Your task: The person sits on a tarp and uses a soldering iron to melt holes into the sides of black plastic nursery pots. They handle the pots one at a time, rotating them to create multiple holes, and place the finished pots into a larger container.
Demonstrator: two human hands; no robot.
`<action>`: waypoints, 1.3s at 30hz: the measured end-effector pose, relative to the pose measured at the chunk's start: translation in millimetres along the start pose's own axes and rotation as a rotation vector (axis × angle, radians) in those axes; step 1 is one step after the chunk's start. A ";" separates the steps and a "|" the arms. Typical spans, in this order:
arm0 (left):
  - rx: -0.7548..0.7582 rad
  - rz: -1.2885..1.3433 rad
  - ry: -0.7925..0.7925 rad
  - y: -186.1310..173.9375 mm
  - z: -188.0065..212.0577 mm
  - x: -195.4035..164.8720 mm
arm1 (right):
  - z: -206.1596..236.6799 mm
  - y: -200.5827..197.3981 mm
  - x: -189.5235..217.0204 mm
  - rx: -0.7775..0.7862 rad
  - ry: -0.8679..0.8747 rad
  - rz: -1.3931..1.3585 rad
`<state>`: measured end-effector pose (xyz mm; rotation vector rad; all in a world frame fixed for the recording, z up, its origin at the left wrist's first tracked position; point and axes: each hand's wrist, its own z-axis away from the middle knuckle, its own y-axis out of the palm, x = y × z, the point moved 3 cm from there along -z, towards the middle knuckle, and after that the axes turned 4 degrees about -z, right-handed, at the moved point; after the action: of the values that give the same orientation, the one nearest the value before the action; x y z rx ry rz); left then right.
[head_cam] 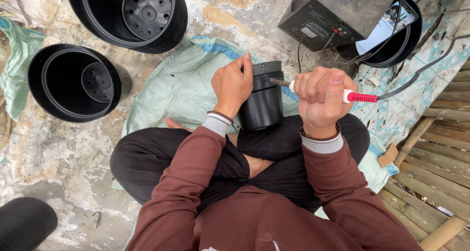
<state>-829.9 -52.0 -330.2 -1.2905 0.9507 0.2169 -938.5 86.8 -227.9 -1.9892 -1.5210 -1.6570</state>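
Looking down, I see the small black pot (262, 102) upright on the sack before my crossed legs, my left hand (232, 84) gripping its rim, my right hand (320, 97) fisted around the red-and-white-handled tool (342, 95), its tip level, touching the pot's right side.

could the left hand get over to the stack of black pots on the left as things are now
Probably yes. The left hand is steadying the small black pot, so it would have to let go, but only bare sack and floor lie between it and the stacked pots.

Cracked concrete floor (58, 148), bamboo slats (435, 182)
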 end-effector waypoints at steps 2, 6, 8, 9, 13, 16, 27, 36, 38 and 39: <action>0.012 -0.009 -0.011 0.3 -0.5 0.5 | 0.1 0.0 -1.1 0.004 0.003 0.005; 0.010 0.013 0.003 -0.9 -0.4 0.2 | 0.5 0.4 -3.0 0.002 0.021 -0.001; 0.045 0.000 -0.020 0.1 -0.9 0.3 | -0.1 0.4 -3.6 0.007 0.019 0.004; 0.046 0.004 -0.020 0.2 -1.0 0.1 | -0.4 0.4 -3.9 0.009 0.017 0.004; 0.026 0.010 -0.008 -0.5 -1.3 -0.3 | -0.6 0.4 -5.3 0.017 0.012 -0.002; 0.030 0.009 -0.014 0.2 -1.3 0.1 | -0.2 0.1 -5.7 0.018 0.012 -0.002; 0.021 0.010 -0.010 0.6 -2.0 2.3 | -0.3 2.4 -4.4 0.017 0.016 -0.003; 0.015 0.021 0.000 0.2 -1.3 2.4 | -1.4 5.2 -6.9 0.044 0.029 0.014; 0.021 0.015 -0.011 0.5 -1.4 2.2 | -1.0 6.9 -7.2 0.056 0.039 0.017; 0.037 0.017 -0.016 1.0 -1.8 2.2 | -0.9 7.6 -7.3 0.053 0.032 0.034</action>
<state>-830.0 -54.0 -332.4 -1.2454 0.9478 0.2216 -932.6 78.2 -229.9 -1.9406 -1.4962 -1.6107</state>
